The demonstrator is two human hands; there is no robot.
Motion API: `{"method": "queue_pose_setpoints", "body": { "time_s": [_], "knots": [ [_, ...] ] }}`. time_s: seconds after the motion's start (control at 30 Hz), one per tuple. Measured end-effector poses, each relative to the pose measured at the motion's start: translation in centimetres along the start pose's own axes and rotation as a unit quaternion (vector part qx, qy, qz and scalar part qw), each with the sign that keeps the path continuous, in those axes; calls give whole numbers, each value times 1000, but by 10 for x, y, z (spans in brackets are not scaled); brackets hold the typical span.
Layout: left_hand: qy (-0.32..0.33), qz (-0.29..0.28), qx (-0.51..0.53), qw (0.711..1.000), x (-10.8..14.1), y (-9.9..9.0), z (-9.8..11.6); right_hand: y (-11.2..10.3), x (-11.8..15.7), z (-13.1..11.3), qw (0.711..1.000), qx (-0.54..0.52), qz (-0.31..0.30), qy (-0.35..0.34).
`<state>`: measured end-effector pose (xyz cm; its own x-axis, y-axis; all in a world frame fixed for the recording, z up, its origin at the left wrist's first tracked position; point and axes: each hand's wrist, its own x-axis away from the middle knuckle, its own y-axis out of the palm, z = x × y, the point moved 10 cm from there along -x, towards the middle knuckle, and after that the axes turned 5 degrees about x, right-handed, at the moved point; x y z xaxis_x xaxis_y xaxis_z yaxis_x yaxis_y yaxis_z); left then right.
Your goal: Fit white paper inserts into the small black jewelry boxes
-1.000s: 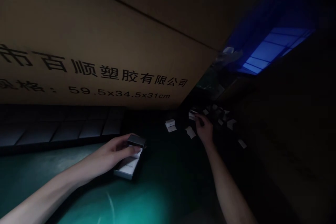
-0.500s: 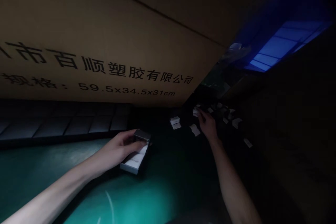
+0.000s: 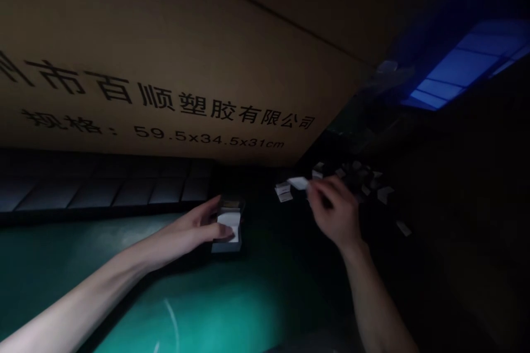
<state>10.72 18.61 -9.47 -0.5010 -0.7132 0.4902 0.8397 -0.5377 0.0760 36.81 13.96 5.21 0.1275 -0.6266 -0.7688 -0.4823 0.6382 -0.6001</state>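
My left hand [image 3: 207, 226] is closed around a small dark box [image 3: 226, 247] just above the green table [image 3: 199, 309]. The thumb presses on a white folded paper [image 3: 230, 220] lying inside the box. Off to the right, my right hand [image 3: 334, 207] pinches a small white paper slip [image 3: 298, 182] between thumb and fingers. Behind that slip lies a folded white paper [image 3: 284, 193] on the dark surface. More white slips [image 3: 385, 194] are scattered beyond and to the right of my right hand.
A large cardboard carton [image 3: 174, 66] with printed black characters stands across the back. Rows of dark, flat-topped boxes [image 3: 95, 192] line its base at the left. A blue bin-like object [image 3: 451, 66] with bright reflections is at the upper right.
My right hand has lifted a paper slip off the dark surface and brought it nearer. My left hand has turned the box more upright and moved it slightly right.
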Motion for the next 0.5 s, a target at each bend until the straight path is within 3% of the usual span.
{"method": "queue_pose_setpoints", "body": {
  "time_s": [0.1, 0.2, 0.37, 0.5],
  "knots": [
    [38, -38, -33, 998, 3, 11, 14, 17, -12, -71, 992, -91, -67, -49],
    [58, -80, -55, 994, 7, 23, 22, 44, -14, -106, 987, -78, -119, -81],
    [23, -91, -47, 995, 8, 27, 14, 74, -3, -116, 988, -17, -116, -96],
    [26, -59, -75, 995, 9, 25, 17, 78, 4, -110, 992, -57, -95, -61]
  ]
}}
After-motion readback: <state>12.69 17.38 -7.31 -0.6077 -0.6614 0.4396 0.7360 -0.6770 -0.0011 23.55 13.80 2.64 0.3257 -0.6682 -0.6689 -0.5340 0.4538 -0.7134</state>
